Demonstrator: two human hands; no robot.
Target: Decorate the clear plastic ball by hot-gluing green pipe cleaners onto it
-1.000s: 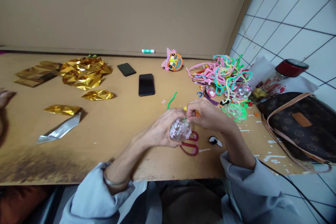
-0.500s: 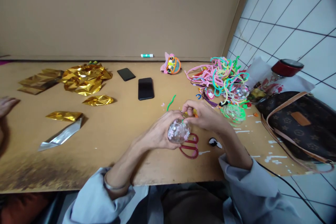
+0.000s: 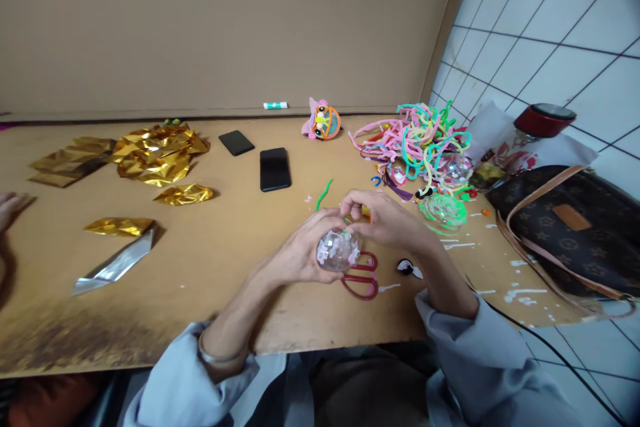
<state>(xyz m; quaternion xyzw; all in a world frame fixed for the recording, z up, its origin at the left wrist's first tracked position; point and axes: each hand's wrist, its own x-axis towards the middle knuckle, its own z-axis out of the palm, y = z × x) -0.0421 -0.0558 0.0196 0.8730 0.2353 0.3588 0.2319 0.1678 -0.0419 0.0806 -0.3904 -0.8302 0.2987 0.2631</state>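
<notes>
My left hand [image 3: 307, 248] is wrapped round a clear ball [image 3: 339, 251] with pink and white bits on it, held above the table. At the ball's top edge, the fingers of my right hand [image 3: 383, 219] are pinched together. A small bit of green shows by those fingertips, but what they grip is too small to make out. Red-handled scissors [image 3: 359, 278] lie just under the ball, their blades hidden. Beyond my left hand is a short green pipe cleaner [image 3: 324, 194]. A small black-and-white piece [image 3: 410, 269] rests below my right wrist.
Pipe cleaners [image 3: 410, 137] are heaped at the back right, near a green-wound clear ball [image 3: 443, 212], a red-lidded jar [image 3: 543, 121] and a brown handbag [image 3: 590, 233]. Phones [image 3: 275, 169], a decorated ball [image 3: 325, 121] and gold foil [image 3: 160, 153] lie farther back. Another person's hand [image 3: 13, 208] rests at left.
The view has shifted slightly. My left hand still holds the ball, and my right fingers stay pinched at its top with hardly any movement.
</notes>
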